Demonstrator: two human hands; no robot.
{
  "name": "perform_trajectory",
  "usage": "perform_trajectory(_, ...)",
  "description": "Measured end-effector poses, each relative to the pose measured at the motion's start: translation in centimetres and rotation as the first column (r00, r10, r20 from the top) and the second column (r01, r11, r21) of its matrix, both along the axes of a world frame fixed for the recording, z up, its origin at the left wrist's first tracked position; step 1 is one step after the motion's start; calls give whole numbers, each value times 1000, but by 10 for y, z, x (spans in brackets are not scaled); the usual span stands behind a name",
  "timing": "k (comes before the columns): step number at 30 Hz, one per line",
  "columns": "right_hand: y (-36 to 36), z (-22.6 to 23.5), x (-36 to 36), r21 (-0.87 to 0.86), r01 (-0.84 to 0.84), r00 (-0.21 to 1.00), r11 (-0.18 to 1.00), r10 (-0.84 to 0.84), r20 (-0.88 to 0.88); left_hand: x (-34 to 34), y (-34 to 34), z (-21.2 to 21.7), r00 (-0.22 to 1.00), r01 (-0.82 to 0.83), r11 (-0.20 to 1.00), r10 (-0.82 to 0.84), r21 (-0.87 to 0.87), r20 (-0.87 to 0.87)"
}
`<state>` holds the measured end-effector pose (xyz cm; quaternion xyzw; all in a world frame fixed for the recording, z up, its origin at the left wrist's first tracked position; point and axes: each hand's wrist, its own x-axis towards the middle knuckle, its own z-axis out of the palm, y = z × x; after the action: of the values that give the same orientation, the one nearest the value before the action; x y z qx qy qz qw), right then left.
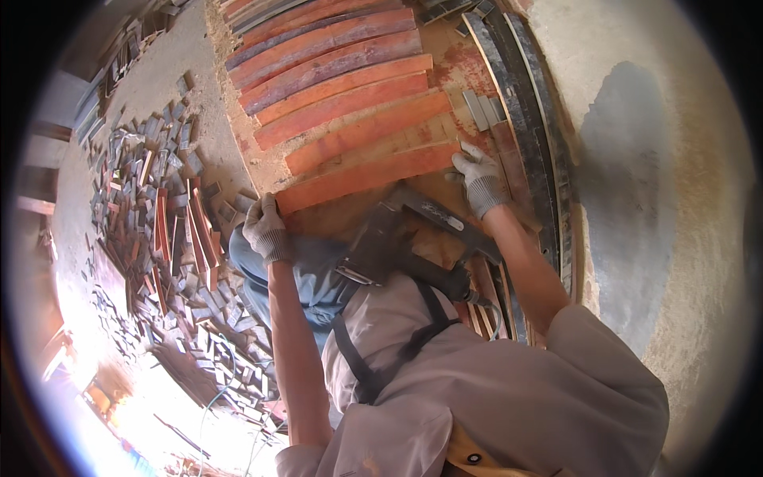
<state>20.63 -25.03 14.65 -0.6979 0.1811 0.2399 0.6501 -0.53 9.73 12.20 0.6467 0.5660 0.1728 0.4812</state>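
My left hand point(265, 229), in a grey work glove, grips the left end of a curved reddish wooden plank point(366, 176). My right hand point(478, 180), also gloved, holds the plank's right end. The plank lies nearest me in a row of similar curved red and orange planks point(334, 79) laid side by side on a dusty board point(445, 63). A dark power tool point(397, 238) with a cable rests just below the plank, over my lap.
Several small grey and red wood offcuts point(151, 207) litter the floor at left. Dark curved metal hoops point(532, 135) lie along the right side of the planks. Bare concrete floor point(660, 191) with a dark patch spreads at right.
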Motion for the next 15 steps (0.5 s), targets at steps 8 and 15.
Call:
perform_trajectory(8,8,-15,-3,-85,-21,985,996,35,172,1,-23,22,997,9,999,-6,-40,80)
perform_trajectory(15,4,-22,1,-223,-124,936,967,189,298,-10,-21,28,981,-25,977,65,-211,184)
